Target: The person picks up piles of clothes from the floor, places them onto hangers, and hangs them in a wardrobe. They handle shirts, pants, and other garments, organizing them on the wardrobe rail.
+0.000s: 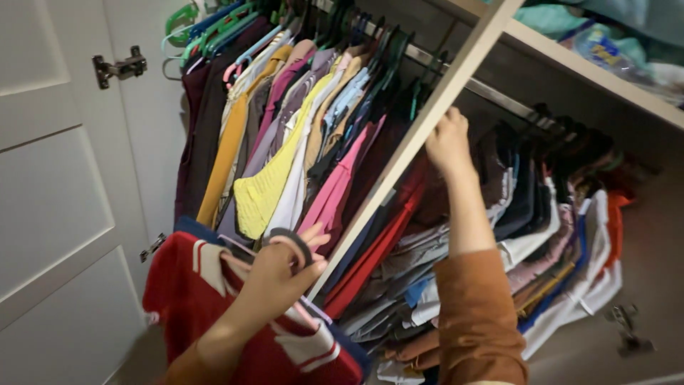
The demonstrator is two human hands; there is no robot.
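Wardrobe interior (641, 235) fills my view, white door (64, 178) at its left. Hanging clothes (299, 135): one dense row along the rail (499, 96), which I take as landmark. Red-and-white garment (178, 285): below the rail's left end, on a dark hanger (293, 241). Left hand (274, 274): fingers curled shut on that hanger's hook, garment directly beneath it. Right hand (447, 139): raised just under the rail, closed among the clothes; what it grips I cannot tell.
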